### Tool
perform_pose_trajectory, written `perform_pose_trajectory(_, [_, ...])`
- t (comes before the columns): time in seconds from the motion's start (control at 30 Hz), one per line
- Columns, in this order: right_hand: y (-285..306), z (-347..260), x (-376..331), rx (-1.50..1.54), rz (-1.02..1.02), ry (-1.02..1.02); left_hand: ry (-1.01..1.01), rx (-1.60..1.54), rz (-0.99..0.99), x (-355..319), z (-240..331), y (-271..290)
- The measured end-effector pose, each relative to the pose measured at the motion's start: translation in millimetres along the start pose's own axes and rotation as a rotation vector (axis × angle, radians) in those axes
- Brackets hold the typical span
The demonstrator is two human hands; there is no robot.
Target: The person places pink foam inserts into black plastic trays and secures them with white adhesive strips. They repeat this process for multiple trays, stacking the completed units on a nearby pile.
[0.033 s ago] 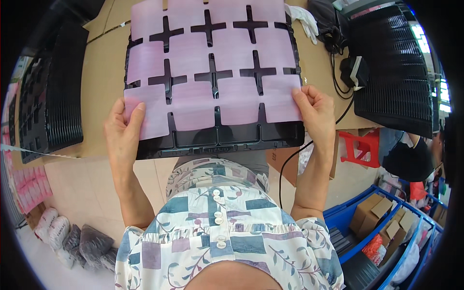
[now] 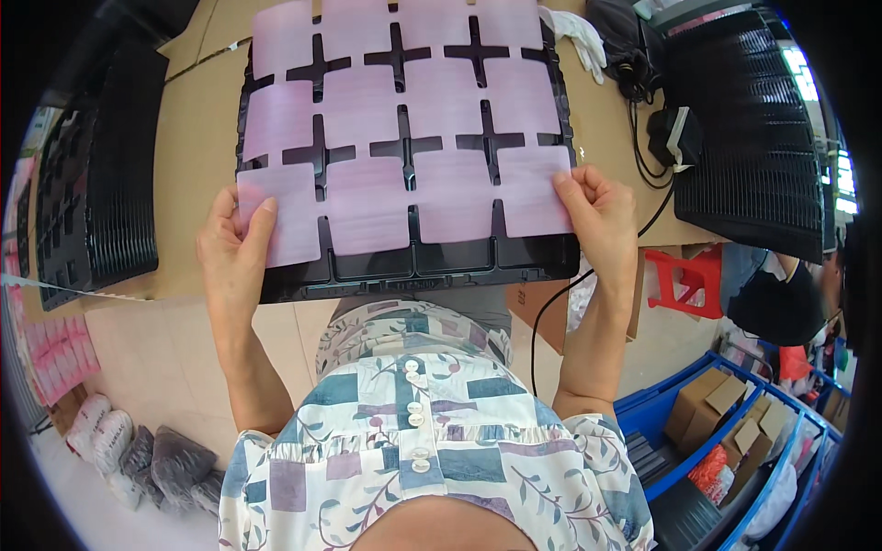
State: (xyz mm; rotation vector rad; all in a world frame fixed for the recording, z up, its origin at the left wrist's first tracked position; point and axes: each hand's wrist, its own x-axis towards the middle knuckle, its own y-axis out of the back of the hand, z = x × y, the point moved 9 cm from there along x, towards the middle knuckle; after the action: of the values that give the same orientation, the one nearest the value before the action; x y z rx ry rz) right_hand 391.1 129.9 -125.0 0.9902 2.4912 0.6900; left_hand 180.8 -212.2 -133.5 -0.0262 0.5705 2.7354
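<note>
A thin pink foam sheet with cross-shaped cut-outs lies over a black plastic tray. At the sheet's near left corner, my left hand pinches the edge between thumb and fingers. My right hand grips the near right corner the same way. The tray's dark dividers show through the cut-outs, and its near rim shows below the sheet. The near edge of the sheet stops short of that rim. Most of the tray's inside is hidden under the foam.
Stacks of black trays stand at left and right on the cardboard-covered table. White gloves lie at the far right, near a black cable. A red stool and blue rack stand right of me.
The pink foam sheet has shifted very slightly toward me. Both hands keep their hold at its near corners.
</note>
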Motion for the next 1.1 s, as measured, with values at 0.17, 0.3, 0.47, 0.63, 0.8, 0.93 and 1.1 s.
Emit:
perform_pose_trajectory(0.17, [-4,-8,-17,-0.268,0.053,0.028,-0.026,0.336,0.028,-15,10,5])
perform_pose_trajectory(0.3, [-5,-13,-26,-0.308,0.118,0.059,-0.083,0.374,0.054,-26,16,7])
perform_pose_trajectory(0.47, [-5,-16,-33,-0.38,0.134,0.074,-0.064,0.452,0.045,-33,19,5])
perform_pose_trajectory(0.63, [2,-15,-37,-0.322,0.144,0.03,-0.049,0.392,0.017,-36,15,7])
perform_pose_trajectory(0.8, [-1,-15,-35,-0.449,0.126,0.029,-0.081,0.461,0.036,-33,15,6])
perform_pose_trajectory(0.93, [-4,-19,-37,-0.501,0.192,0.069,-0.081,0.512,0.082,-37,21,7])
perform_pose_trajectory(1.1, [-2,-23,-41,-0.557,0.267,0.145,-0.16,0.566,0.134,-36,22,7])
